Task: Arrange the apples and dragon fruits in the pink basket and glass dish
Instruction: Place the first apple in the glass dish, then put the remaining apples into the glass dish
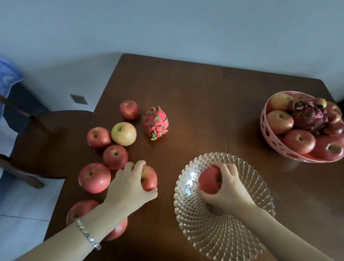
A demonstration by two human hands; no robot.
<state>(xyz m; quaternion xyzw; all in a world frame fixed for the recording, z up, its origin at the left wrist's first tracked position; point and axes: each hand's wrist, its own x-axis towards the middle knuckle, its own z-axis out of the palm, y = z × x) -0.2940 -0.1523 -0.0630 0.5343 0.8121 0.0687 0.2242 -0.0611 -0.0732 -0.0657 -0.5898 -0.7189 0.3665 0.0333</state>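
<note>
My left hand [129, 185] grips a red apple [150, 179] resting on the table. My right hand [227, 186] holds another red apple [209, 181] over the centre of the glass dish [248, 220]. Several loose apples lie on the left of the table, among them a yellow one [124, 133] and a red one [94, 177]. A pink dragon fruit [155, 122] stands behind them. The pink basket [270, 139] at the right holds several apples and a dark dragon fruit [309, 115].
The brown wooden table [208, 104] meets a pale wall at the back. A dark wooden chair [45, 143] stands off the table's left edge, with blue cloth [0, 85] behind it. Two apples sit partly under my left forearm near the front-left edge.
</note>
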